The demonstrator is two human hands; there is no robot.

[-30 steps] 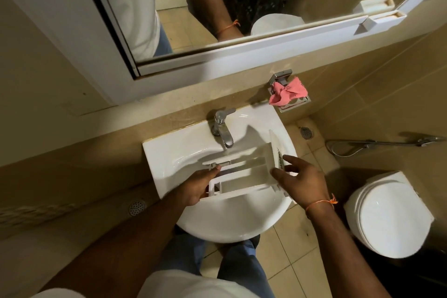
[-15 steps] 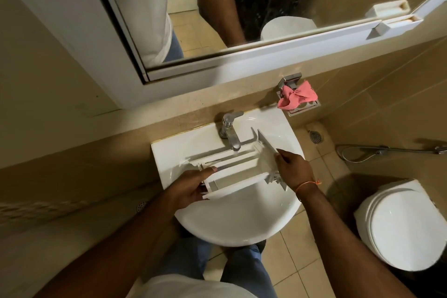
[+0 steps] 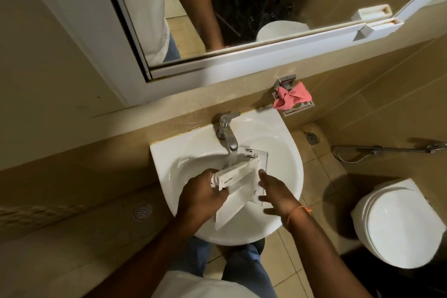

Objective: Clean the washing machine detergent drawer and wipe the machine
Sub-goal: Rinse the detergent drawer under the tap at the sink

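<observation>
The white plastic detergent drawer (image 3: 242,176) lies tilted in the white sink (image 3: 169,150), its far end under water running from the chrome tap (image 3: 226,130). My left hand (image 3: 200,198) grips the drawer's near left end, fingers curled round it. My right hand (image 3: 275,191) sits against the drawer's right side with its fingers spread and fairly straight. A loose flat white piece of the drawer slants down toward the sink's front, below my left hand.
A pink cloth (image 3: 291,98) lies on a metal wall holder right of the tap. A closed white toilet (image 3: 401,222) stands at the right, with a hand-shower hose (image 3: 387,149) on the wall above it. A mirror (image 3: 242,7) hangs over the sink.
The drawer has turned from lying flat across the basin to a steep tilt under the tap's stream. Both hands have shifted toward the sink's front, and my right hand has loosened its hold.
</observation>
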